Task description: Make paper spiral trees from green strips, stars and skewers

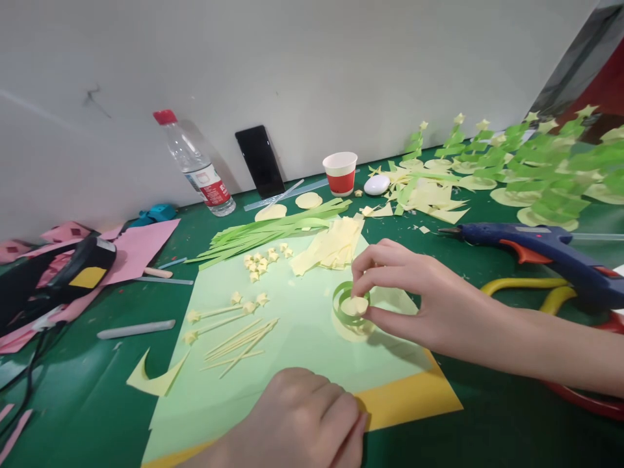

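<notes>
Right hand (414, 289) pinches green paper ring (345, 318) over pale disc (353, 333); left hand (305, 409) curled shut

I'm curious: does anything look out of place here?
A crescent-shaped, pale-yellow paper offcut lies askew, like stray scrap, across the left edge of the light-green paper sheet, unlike the clustered yellow paper stars.

Passage between left hand (312, 413) and green ring (340, 312) — glue gun (517, 236) blocking the right, bottle (207, 179) and cup (340, 177) behind
</notes>
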Motion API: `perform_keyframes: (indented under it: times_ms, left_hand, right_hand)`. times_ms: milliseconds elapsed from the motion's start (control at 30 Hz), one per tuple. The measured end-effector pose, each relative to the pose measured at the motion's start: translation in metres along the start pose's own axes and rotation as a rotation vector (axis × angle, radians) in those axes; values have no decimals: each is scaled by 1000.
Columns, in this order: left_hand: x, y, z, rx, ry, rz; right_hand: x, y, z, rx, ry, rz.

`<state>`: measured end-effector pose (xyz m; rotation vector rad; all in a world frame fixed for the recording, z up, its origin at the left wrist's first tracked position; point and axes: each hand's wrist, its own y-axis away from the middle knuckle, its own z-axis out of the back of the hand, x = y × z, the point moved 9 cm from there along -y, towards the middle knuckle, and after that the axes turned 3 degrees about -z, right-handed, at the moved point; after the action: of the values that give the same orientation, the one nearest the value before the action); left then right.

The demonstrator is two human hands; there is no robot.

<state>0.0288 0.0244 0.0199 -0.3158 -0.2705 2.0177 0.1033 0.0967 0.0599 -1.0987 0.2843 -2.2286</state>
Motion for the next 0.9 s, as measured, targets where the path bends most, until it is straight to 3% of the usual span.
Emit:
perform_keyframes:
  times_ms: [267,900]
  left_hand:
    - [2,2,2,2,-9,15]
    - [2,1,-1,9,5,9]
  right_hand:
    - [1,-4,-4,89,47,13]
    - [-1,-4,-2,73,71,-15]
